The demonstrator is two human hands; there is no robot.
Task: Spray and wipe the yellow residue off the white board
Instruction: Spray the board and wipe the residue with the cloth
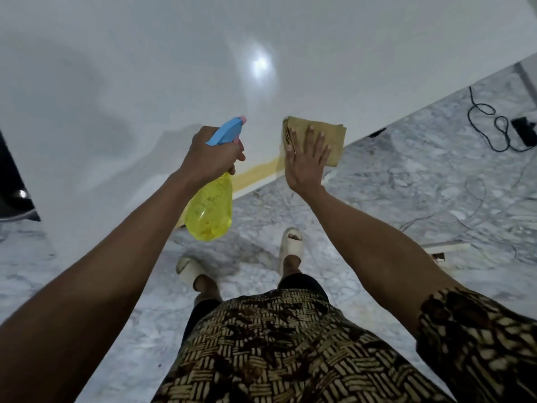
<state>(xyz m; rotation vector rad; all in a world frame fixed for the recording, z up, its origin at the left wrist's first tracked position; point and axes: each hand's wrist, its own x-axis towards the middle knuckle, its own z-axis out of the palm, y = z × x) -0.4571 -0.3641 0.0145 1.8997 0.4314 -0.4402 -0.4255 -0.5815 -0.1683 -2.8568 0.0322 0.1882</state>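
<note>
- The white board (203,68) stands upright in front of the person, and its lower edge runs down to the marble floor (406,175).
- A band of yellow residue (255,173) lies along this lower edge. It shows between the two hands and goes on to the left behind the bottle.
- The left hand (210,154) grips the spray bottle (210,210) at its neck, with the fingers curled around it under the blue spray head (228,130). The nozzle points at the board, above the residue band.
- I cannot tell if a finger presses the trigger, and I see no mist.
- The right hand (306,161) presses a folded tan cloth (316,138) flat against the board, just above the lower edge. Its fingers are straight and a little spread on the cloth.
- The cloth sits at the right end of the visible band, so I judge that the wiping step is in hand and the bottle waits ready.
- To the right of the cloth the lower edge looks clean, so some part seems already done.
- The next move probably calls for a firm stroke of the cloth leftward along the band, with more spray on the part near the bottle if the residue does not come off.
</note>
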